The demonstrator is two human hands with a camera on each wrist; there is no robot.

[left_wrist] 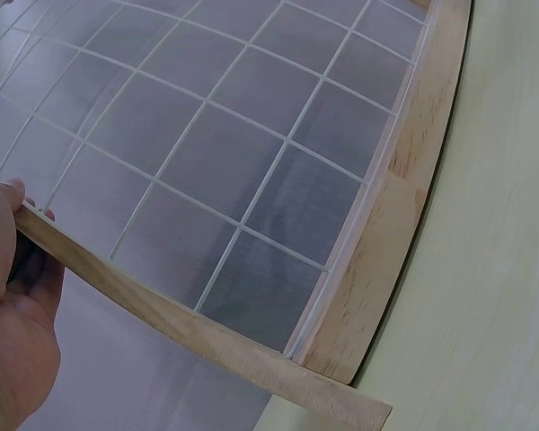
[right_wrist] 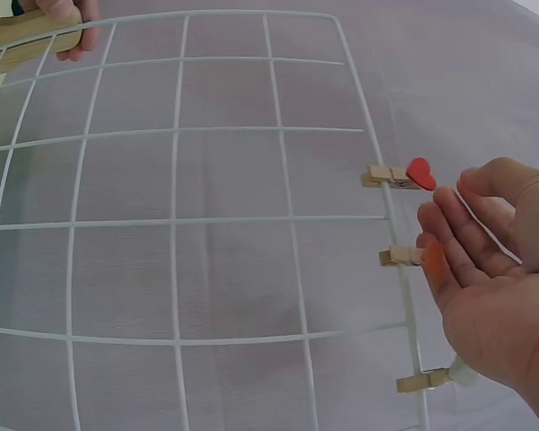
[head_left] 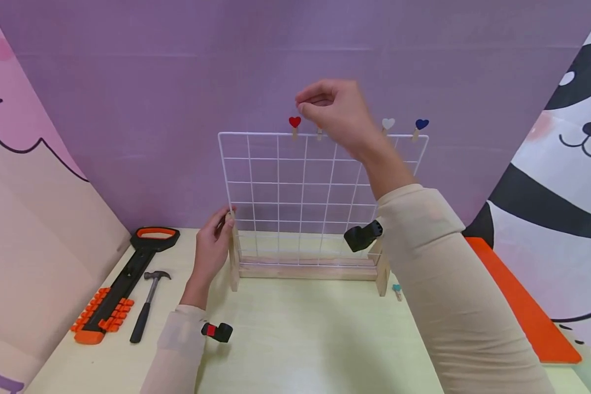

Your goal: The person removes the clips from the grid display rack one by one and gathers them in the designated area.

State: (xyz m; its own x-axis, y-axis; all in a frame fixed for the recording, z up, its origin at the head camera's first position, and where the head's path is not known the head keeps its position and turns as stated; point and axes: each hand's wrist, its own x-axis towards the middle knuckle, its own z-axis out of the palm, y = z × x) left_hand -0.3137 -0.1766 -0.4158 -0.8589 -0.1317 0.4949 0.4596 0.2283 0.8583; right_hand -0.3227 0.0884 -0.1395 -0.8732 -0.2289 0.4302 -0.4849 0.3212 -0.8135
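A white wire grid panel [head_left: 278, 183] stands upright in a wooden stand [head_left: 305, 272]. My left hand [head_left: 213, 241] grips the top of the stand's left wooden post [left_wrist: 162, 310], thumb on one side and fingers on the other. Above the grid's top edge is my right hand [head_left: 340, 112], fingers loosely bent and holding nothing. Its fingertips are close to a clothespin with a red heart [right_wrist: 420, 173], clipped on the top wire. An orange-topped clothespin [right_wrist: 402, 257] sits beside it, partly behind the fingers. Farther right are clothespins with a white heart [head_left: 388, 123] and a blue heart [head_left: 422, 124].
A teal-topped clothespin [head_left: 397, 291] lies on the table by the stand's right foot. To the left are a claw hammer [head_left: 148, 306] and a black-and-orange tool [head_left: 128, 284]. An orange board [head_left: 522, 301] lies at the right, beyond my right sleeve.
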